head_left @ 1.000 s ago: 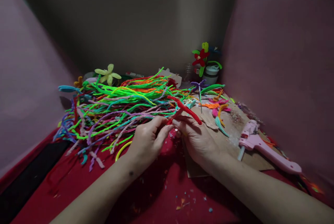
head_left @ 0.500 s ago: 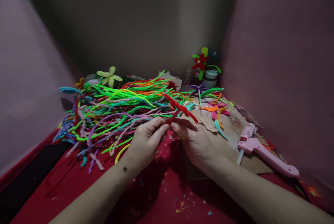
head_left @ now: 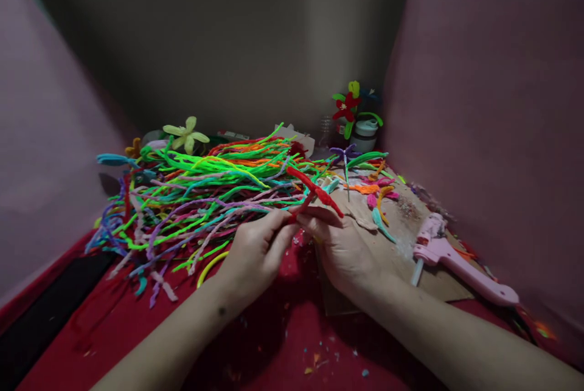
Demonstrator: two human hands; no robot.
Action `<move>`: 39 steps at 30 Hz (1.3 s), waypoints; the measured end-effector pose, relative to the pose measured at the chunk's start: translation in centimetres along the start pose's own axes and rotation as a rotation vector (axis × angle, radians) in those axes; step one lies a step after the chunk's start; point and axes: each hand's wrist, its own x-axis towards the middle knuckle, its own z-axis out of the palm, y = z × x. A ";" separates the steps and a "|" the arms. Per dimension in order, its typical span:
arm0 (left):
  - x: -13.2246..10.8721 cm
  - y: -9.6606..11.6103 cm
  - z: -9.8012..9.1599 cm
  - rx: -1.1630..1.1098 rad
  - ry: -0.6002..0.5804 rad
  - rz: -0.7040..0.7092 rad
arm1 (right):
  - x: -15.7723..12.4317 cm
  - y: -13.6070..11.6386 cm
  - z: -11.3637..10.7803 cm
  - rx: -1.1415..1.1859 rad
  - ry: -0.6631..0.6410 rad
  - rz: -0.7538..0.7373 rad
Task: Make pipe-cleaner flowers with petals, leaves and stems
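Observation:
Red fuzzy pipe cleaners (head_left: 323, 195), joined in a crossed shape, stick up from between my two hands. My left hand (head_left: 262, 244) pinches their lower end between thumb and fingers. Close beside it, my right hand (head_left: 340, 245) has its fingertips closed on the same red piece, and the two hands nearly touch. Just behind them lies a big heap of coloured pipe cleaners (head_left: 210, 184), mostly green, pink and purple.
At the right, a pink glue gun (head_left: 474, 272) rests on a brown cardboard sheet (head_left: 392, 257) with small coloured pieces. Farther back stand a yellow flower (head_left: 186, 135) and a lidded cup (head_left: 365, 134) by a red flower (head_left: 347, 107). Scraps dot the red cloth (head_left: 292, 330).
The view has shifted slightly, so the things appear a little farther left. My left hand has turned slightly and sits closer to my right fingertips; both still grip the red piece.

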 end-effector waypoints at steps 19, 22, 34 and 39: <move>0.3 0.5 -1.0 -0.835 -0.277 -0.477 | 0.2 -0.2 0.0 -0.081 -0.084 0.004; 0.3 0.6 -1.0 -0.728 -0.325 -0.454 | -0.1 -0.2 0.2 -0.071 -0.047 0.000; -0.2 -0.7 0.6 0.327 0.091 0.215 | 0.1 0.1 -0.3 -0.224 -0.037 -0.072; 0.0 0.7 0.1 -0.085 0.025 -0.123 | 0.0 -0.1 0.0 -0.193 -0.051 -0.040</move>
